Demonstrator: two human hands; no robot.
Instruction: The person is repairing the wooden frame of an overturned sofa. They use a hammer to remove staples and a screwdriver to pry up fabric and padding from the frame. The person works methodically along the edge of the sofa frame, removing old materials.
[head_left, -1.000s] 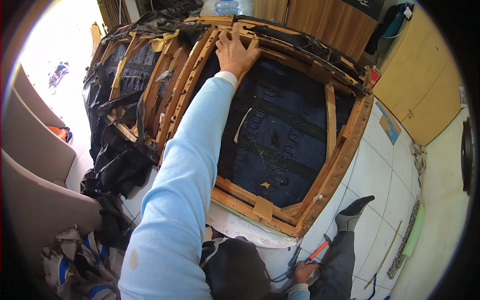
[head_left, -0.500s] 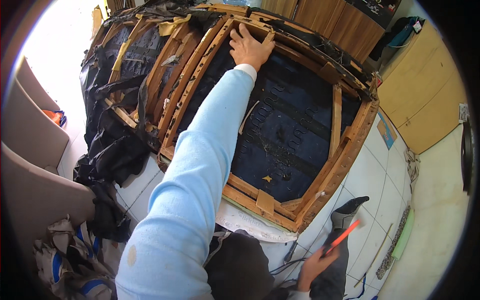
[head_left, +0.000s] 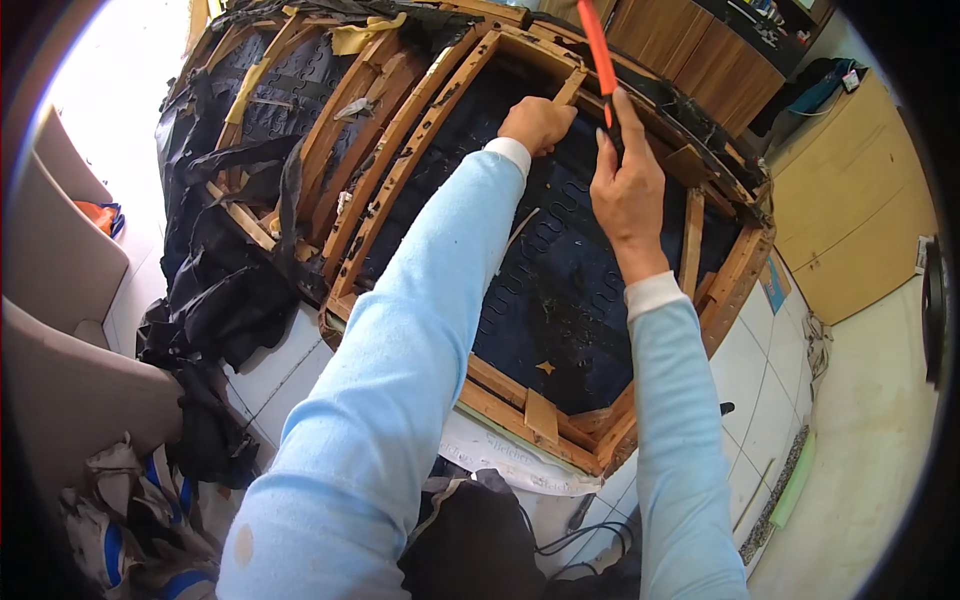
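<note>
Light-blue knitted sleeves with white cuffs cover both your forearms, which reach up over the upholstery frame of bare brown wood (head_left: 417, 160). Your left hand (head_left: 538, 124) points forward with its back upward; its fingers curl closed around the lower end of a short pale wooden strut (head_left: 570, 88) at the far rail. Your right hand (head_left: 629, 195) rises beside it, wrist upright, the fingers narrowed on the dark grip of an orange-red and black hand tool (head_left: 597, 55). The forefinger stretches up along the shaft, and the tool stands nearly vertical, its upper end cut off by the picture's edge.

The frame lies on glossy white floor tiles (head_left: 755, 400), its rails straight, rough and dotted with dark remnants. Inside it, smooth dark-blue sheeting (head_left: 560, 335) backs wavy metal springs (head_left: 607, 290), with a small yellow star-shaped scrap (head_left: 545, 367) near the close rail. A flat rectangular wood block (head_left: 541, 415) bridges that rail. To your left, torn black cloth (head_left: 220, 310) hangs in limp folds, and a ragged yellow foam piece (head_left: 365, 35) sits on the slats further back.
</note>
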